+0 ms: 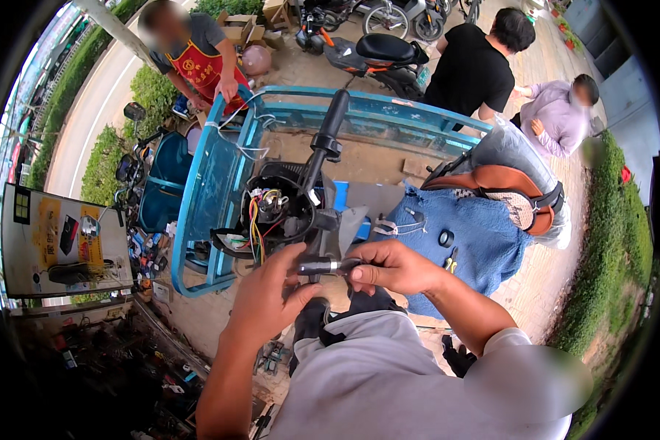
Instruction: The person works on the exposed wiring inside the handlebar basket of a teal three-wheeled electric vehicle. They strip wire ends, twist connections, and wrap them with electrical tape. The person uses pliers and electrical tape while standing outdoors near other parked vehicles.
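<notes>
My right hand (396, 269) pinches the dark right end of a short black cylindrical piece with a silver band (317, 266). My left hand (268, 297) is at the piece's other end, thumb and forefinger apart around it; whether they touch it I cannot tell. Just beyond stands the opened front of a scooter, where a bundle of coloured wires (257, 224) hangs out of a black housing (271, 183). A black handlebar grip (335, 114) points up and away from it. Whether the piece joins the handlebar is unclear.
A blue metal cart frame (183, 242) surrounds the scooter front. On the right, a blue cloth (484, 235) carries black tape (446, 237) and yellow-handled pliers (452, 260), near a brown seat (495, 180). Three people stand beyond, one in a red apron (202, 70). A hedge runs along the right.
</notes>
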`<state>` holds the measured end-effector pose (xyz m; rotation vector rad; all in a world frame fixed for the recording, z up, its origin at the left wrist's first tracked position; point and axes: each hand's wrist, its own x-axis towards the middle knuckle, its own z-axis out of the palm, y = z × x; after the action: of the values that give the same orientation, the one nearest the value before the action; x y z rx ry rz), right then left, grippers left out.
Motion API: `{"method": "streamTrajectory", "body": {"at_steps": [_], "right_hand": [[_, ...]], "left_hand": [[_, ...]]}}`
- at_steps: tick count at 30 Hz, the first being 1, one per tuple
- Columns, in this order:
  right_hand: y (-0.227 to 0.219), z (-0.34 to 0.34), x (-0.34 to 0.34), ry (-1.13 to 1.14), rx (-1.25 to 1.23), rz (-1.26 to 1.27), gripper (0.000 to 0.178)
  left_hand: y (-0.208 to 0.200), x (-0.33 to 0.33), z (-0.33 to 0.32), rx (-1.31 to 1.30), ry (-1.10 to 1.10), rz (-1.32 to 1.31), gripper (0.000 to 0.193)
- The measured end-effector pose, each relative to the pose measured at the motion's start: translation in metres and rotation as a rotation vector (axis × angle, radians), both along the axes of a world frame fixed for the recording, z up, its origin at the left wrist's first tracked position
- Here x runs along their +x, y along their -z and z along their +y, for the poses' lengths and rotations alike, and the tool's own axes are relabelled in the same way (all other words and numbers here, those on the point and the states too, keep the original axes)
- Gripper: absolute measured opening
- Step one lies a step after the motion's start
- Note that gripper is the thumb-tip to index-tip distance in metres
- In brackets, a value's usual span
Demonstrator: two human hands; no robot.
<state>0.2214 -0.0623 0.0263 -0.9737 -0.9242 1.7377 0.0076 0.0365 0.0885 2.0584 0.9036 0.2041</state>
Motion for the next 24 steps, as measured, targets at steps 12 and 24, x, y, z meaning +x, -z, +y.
{"method": "streamTrajectory", "body": {"at_steps": [12, 24], "right_hand": [[0.012, 0.018, -0.025, 0.062, 0.03, -0.075, 0.022], [-0.022, -0.005, -0.001, 0.491, -0.085, -0.614, 0.027]], "left_hand": [[0.001, -0.003, 0.029, 0.624, 0.258, 0.135, 0.047], [0.022, -0.024, 0.096, 0.201, -0.031, -0.136, 0.026]]}}
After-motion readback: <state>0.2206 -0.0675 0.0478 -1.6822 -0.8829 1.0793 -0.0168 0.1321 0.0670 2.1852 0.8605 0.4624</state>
